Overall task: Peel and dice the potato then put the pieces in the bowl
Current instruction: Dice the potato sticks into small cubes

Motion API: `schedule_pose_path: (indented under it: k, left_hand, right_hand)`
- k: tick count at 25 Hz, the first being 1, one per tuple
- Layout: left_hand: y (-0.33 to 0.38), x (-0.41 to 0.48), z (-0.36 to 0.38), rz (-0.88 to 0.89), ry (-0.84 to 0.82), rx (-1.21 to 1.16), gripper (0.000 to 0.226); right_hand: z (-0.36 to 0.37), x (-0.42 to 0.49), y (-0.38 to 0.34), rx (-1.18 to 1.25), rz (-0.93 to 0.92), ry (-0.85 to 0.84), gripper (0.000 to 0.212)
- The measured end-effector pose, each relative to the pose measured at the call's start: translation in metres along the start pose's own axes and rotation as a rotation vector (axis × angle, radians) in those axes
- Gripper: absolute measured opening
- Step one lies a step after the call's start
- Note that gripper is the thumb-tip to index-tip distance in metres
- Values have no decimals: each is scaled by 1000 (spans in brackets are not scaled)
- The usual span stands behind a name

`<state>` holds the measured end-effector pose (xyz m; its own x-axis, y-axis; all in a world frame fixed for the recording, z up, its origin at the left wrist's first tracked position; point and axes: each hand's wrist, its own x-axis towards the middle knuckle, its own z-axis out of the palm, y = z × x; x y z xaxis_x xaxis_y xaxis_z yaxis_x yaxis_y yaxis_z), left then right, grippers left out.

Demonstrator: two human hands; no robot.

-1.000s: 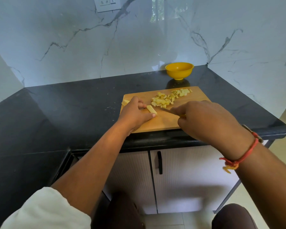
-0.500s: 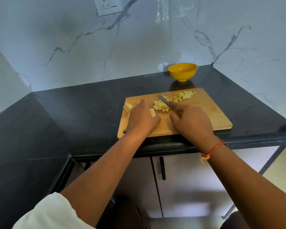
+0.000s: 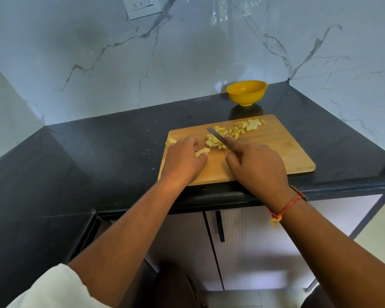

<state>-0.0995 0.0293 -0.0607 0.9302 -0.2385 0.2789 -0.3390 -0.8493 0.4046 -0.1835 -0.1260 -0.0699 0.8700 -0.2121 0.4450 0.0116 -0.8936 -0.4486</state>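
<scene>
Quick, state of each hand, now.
Left hand: holds a pale yellow potato strip down on the rectangular wooden cutting board.
Right hand: grips a small knife with a grey metal blade.

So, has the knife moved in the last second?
Yes: the knife went from the potato strip up the cutting board to the diced pieces.
</scene>
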Motion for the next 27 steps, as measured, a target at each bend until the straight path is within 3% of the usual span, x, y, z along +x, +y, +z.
schedule_pose_path:
  k: [9, 22, 27]
  left_hand:
    - [-6, 7, 10, 64, 80, 9, 17]
    - [-3, 4, 2, 115, 37, -74, 19]
    - [-3, 4, 3, 82, 60, -29, 15]
  right_hand:
    - [-19, -1, -11, -13, 60, -254, 42]
    - [-18, -1, -19, -21, 74, -311, 45]
    - [-22, 0, -23, -52, 43, -256, 45]
